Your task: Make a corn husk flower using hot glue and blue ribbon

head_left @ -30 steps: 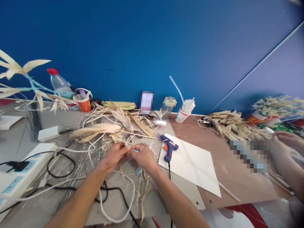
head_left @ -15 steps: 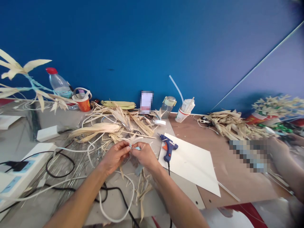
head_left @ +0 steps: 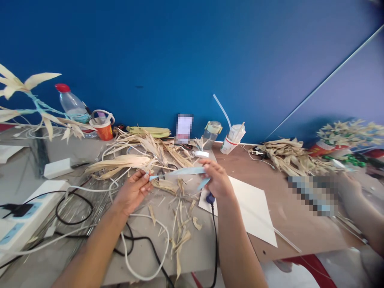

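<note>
A light blue strip of tape (head_left: 186, 171) stretches between my two hands above the table. My left hand (head_left: 135, 192) is closed in a pinch at the strip's narrow, twisted end, with a pale piece of dried husk (head_left: 152, 163) showing just above the fingers. The strip's wide end is gripped by my right hand (head_left: 218, 179), and a short tail of it hangs below those fingers. Behind my right wrist a blue glue gun (head_left: 210, 197) is mostly hidden, lying on a white sheet (head_left: 255, 212). Dried corn husks (head_left: 120, 164) lie beyond my left hand.
A white power strip (head_left: 36, 216) and looping cables lie at left. A branch with husk leaves (head_left: 39, 104), a bottle (head_left: 70, 102) and a red cup (head_left: 103, 130) stand behind. At right, another person's hand (head_left: 349, 188) is beside more husks (head_left: 288, 154).
My hands were close together; now the right one has moved right and up, drawing the blue strip out straight. My left hand has shifted slightly left. The glue gun has become mostly covered.
</note>
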Demonstrator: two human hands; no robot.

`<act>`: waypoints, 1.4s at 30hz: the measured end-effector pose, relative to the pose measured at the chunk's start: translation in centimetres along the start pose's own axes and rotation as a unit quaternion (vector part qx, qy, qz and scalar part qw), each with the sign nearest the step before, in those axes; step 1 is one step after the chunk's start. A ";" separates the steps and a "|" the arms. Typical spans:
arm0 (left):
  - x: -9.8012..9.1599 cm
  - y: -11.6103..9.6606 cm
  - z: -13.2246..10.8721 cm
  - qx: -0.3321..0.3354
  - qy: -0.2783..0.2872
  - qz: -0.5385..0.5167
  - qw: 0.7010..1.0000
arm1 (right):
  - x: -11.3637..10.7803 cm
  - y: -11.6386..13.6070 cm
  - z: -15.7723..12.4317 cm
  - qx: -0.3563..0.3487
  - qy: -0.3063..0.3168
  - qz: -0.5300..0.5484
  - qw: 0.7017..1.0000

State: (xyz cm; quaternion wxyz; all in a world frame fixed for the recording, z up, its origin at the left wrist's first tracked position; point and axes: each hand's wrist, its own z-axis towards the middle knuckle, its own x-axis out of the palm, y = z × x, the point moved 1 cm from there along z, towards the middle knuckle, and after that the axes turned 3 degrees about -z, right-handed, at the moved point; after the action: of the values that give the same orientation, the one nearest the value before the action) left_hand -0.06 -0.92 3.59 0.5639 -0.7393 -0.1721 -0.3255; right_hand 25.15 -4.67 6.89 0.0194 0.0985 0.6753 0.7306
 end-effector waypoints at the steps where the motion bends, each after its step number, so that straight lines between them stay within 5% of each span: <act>1: -0.2 -0.1 0.1 0.001 -0.003 -0.015 1.000 | -0.6 0.1 0.1 -0.023 -0.038 0.018 0.999; 5: -0.4 -0.1 0.2 -0.005 -0.007 -0.032 0.999 | -1.7 0.3 0.3 -0.089 -0.096 0.022 0.991; 8: -0.2 0.2 0.2 -0.009 -0.004 -0.008 1.000 | -1.1 -0.2 0.7 -0.108 -0.127 -0.090 0.982; 12: 0.1 0.8 0.1 -0.004 -0.023 0.048 0.999 | 1.4 -1.2 0.8 -0.124 -0.235 -0.309 0.913; 14: 0.2 1.0 0.1 0.001 -0.028 0.072 0.997 | 3.2 -1.5 0.4 -0.150 -0.192 -0.300 0.922; 16: 0.3 1.1 0.1 0.005 -0.029 0.092 0.995 | 5.3 -1.8 -0.3 -0.134 -0.065 -0.242 0.959; 18: 0.4 1.1 0.0 0.009 -0.028 0.110 0.993 | 7.2 -2.2 -1.0 -0.067 0.043 -0.186 0.979; 22: 0.5 1.1 -0.1 0.002 -0.020 0.148 0.989 | 9.2 -3.2 -1.6 0.053 0.135 -0.148 0.978; 29: 0.5 1.5 -0.1 -0.020 -0.018 0.164 0.986 | 9.0 -4.7 -1.1 0.091 0.114 -0.167 0.975; 36: 0.5 1.4 -0.2 -0.066 0.013 0.103 0.992 | 9.4 -4.8 -1.4 0.213 0.119 -0.035 0.969; 42: 0.5 1.1 -0.4 -0.077 0.039 0.060 0.995 | 9.6 -4.8 -1.5 0.208 0.114 -0.031 0.971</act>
State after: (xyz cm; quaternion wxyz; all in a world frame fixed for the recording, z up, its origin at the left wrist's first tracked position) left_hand 0.84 -1.72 3.17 0.5303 -0.7760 -0.0802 -0.3320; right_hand 15.00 -4.17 3.17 -0.0560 -0.0042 0.8133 0.5792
